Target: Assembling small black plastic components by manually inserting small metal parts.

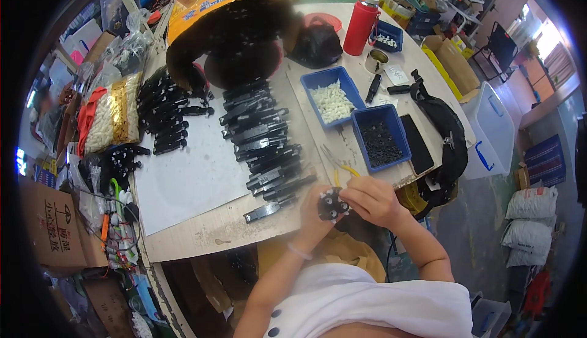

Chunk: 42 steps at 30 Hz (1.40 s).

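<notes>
Black bundle (333, 206): dark pieces with pale tips, held up nearer the person than the blue tray (391, 164) and to its left; over the tabletop (202, 240) or just past its edge, I cannot tell.
Left hand (314, 208): grip wrapped round the bundle, on the side away from the blue tray.
Right hand (374, 201): grip narrow, fingertips gathered at the bundle, on the person's side of the blue tray; any small part in the pinch is hidden from me.
Loose pieces: should the left hand slacken, I'd expect one to slide out and drop to the floor.
Yellow-handled pliers (350, 170): just left of the blue tray, handles toward the hands; a careless right wrist could knock them, or jolt the tray and spill its small black parts.
Near edge: runs close by the blue tray on the person's side, leaving little margin there.
Black row (263, 139): left of the blue tray, hemming in leftward moves.
White sheet (189, 173): farther left of the blue tray, past that row, offering the widest room.
</notes>
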Each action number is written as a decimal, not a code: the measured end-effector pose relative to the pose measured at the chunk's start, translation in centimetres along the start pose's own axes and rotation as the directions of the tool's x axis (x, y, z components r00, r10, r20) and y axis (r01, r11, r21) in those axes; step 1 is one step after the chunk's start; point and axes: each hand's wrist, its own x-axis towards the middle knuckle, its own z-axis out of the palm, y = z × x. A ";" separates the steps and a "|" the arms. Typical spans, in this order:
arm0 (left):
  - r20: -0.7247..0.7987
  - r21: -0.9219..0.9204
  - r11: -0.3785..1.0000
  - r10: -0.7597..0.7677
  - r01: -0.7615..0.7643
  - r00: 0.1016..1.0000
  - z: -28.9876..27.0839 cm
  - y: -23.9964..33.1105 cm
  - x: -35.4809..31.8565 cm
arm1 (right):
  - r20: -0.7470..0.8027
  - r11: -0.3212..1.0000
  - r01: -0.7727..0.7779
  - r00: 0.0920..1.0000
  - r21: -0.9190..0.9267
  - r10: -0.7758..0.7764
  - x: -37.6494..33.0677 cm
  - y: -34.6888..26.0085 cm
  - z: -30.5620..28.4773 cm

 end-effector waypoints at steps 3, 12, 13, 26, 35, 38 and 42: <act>-0.005 0.011 1.000 -0.028 0.028 1.000 0.0 0.4 0.1 | 0.088 0.983 -0.147 0.986 0.109 0.138 0.9 -0.2 -0.5; 0.011 0.041 0.999 0.001 -0.001 1.000 0.1 0.3 0.2 | 0.178 0.976 -0.200 0.967 0.085 0.182 1.9 -0.5 -1.7; 0.012 0.041 0.999 0.000 -0.001 1.000 0.1 0.5 0.3 | 0.175 0.969 -0.221 0.964 0.105 0.201 2.0 -0.6 -2.0; -0.034 0.084 0.990 0.115 -0.112 0.993 -0.2 0.2 0.3 | 0.511 0.879 -0.252 0.734 -0.405 0.446 -0.5 11.1 -2.8; -0.050 0.074 0.985 0.158 -0.154 0.986 0.2 0.0 0.4 | 0.488 0.878 -0.373 0.731 -0.301 0.477 -1.0 11.1 -3.5; -0.044 0.052 0.990 0.133 -0.131 0.990 0.1 0.3 0.5 | 0.493 0.877 -0.366 0.727 -0.312 0.479 -1.1 11.5 -3.1; 0.017 0.094 0.987 0.132 -0.133 0.991 -0.3 0.6 0.4 | 0.518 0.868 -0.381 0.697 -0.319 0.496 -1.0 11.1 -3.4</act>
